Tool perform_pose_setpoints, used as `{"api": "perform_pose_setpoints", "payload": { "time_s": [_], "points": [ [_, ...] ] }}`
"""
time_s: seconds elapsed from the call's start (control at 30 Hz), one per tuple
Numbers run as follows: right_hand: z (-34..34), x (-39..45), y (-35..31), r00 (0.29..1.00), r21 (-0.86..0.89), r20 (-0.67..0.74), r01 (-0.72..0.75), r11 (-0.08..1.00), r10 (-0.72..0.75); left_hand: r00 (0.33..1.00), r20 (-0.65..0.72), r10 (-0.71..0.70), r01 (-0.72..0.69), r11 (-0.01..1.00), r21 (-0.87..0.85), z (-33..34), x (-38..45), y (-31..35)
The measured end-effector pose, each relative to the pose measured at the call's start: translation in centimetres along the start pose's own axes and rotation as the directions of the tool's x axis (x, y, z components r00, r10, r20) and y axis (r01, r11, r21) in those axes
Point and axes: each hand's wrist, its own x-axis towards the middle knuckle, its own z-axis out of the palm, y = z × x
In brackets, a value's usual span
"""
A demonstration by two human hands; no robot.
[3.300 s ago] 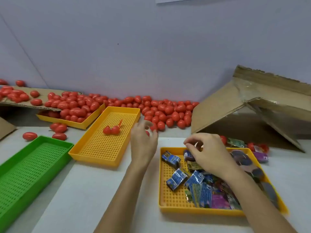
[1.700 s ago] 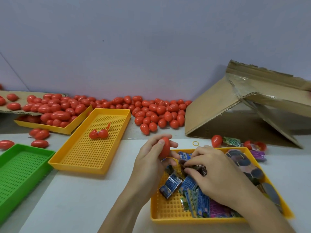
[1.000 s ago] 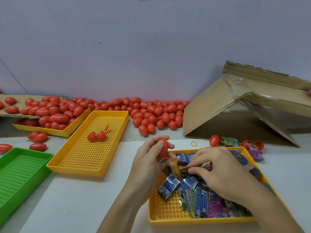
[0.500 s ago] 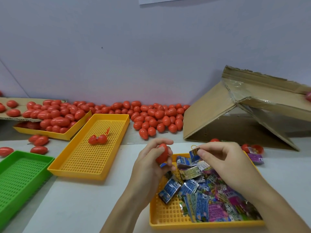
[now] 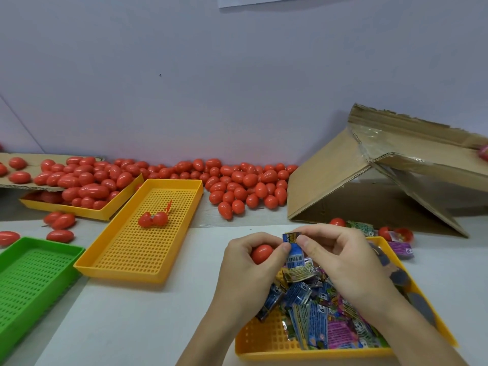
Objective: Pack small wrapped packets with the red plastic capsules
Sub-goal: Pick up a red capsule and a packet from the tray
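My left hand [image 5: 247, 273] grips a red plastic capsule [image 5: 262, 254] in its curled fingers. Right beside it, my right hand [image 5: 340, 260] pinches a small blue wrapped packet [image 5: 293, 249] between thumb and fingers; the left thumb touches the packet too. Both hands hover over the far left corner of a yellow tray [image 5: 264, 342] heaped with several blue, purple and green packets [image 5: 319, 320]. A big pile of red capsules [image 5: 245, 186] lies along the wall.
An empty-looking yellow tray [image 5: 132, 260] holding an opened red capsule [image 5: 153, 219] stands left of my hands, and a green tray [image 5: 31, 281] further left. Another yellow tray [image 5: 79, 210] of capsules sits at back left. A torn cardboard box [image 5: 383, 180] leans at right.
My right hand lifted a blue packet out of the tray and brought it against the capsule in my left hand. Earlier the left hand fetched that capsule from the pile.
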Motion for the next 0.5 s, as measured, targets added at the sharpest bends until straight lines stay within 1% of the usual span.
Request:
{"api": "perform_pose_setpoints", "payload": {
  "time_s": [0.13, 0.2, 0.3, 0.37, 0.5],
  "points": [
    [-0.1, 0.1, 0.2, 1.0, -0.046, 0.008, -0.004, 0.999, 0.004, 1.0, -0.013, -0.018, 0.018, 1.0, 0.021, 0.0, 0.0, 0.1],
    [-0.3, 0.1, 0.1, 0.999, -0.053, 0.039, 0.009, 0.999, -0.007, 1.0, -0.001, -0.016, 0.016, 0.999, 0.031, 0.0, 0.0, 0.2],
    [-0.8, 0.1, 0.0, 0.996, 0.011, 0.088, 0.01, 1.0, -0.01, 0.999, 0.044, -0.016, 0.013, 0.998, 0.062, 0.0, -0.1, 0.4],
    [-1.0, 0.2, 0.0, 0.996, 0.034, 0.088, 0.009, 0.999, -0.012, 0.998, 0.054, -0.013, 0.009, 0.997, 0.07, 0.0, -0.2, 0.4],
    [-1.1, 0.4, 0.2, 0.998, 0.067, 0.06, 0.007, 0.998, -0.011, 0.999, 0.038, -0.016, 0.015, 1.0, 0.017, 0.0, 0.0, 0.6]
  ]
}}
